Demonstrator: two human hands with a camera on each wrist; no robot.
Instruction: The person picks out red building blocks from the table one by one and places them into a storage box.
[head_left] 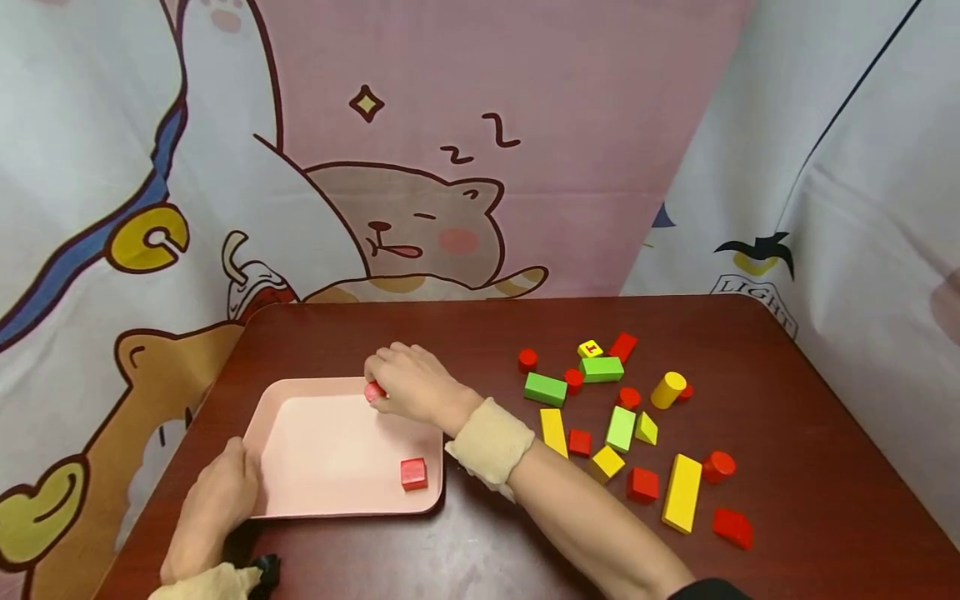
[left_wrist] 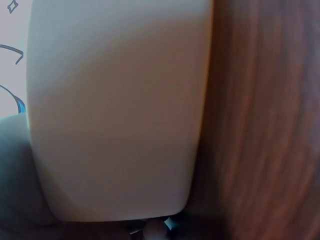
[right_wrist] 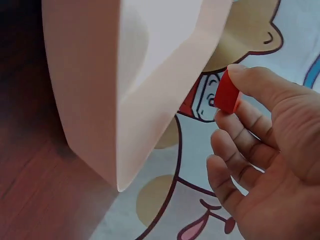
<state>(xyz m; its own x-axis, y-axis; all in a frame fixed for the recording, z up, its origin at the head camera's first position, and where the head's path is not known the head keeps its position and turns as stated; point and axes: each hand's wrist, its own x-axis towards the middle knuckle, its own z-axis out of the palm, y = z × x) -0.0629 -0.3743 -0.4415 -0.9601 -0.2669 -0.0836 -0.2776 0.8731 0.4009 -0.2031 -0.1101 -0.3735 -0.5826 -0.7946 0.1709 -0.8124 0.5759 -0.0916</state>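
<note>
Between thumb and fingertips, my right hand pinches a small red block above the far side of a pale pink tray. The right wrist view shows the other fingers of that hand loosely curled. Inside the tray, near its front right corner, lies a red cube. At the tray's left end, my left hand grips the rim. The left wrist view is mostly filled by the tray's plain outer surface, so most of the left fingers are hidden.
Right of the tray, the dark wooden table carries scattered blocks: red cylinders, green bars, yellow bars, a yellow cylinder and red cubes. My right forearm crosses in front of some. A cartoon-printed cloth hangs behind.
</note>
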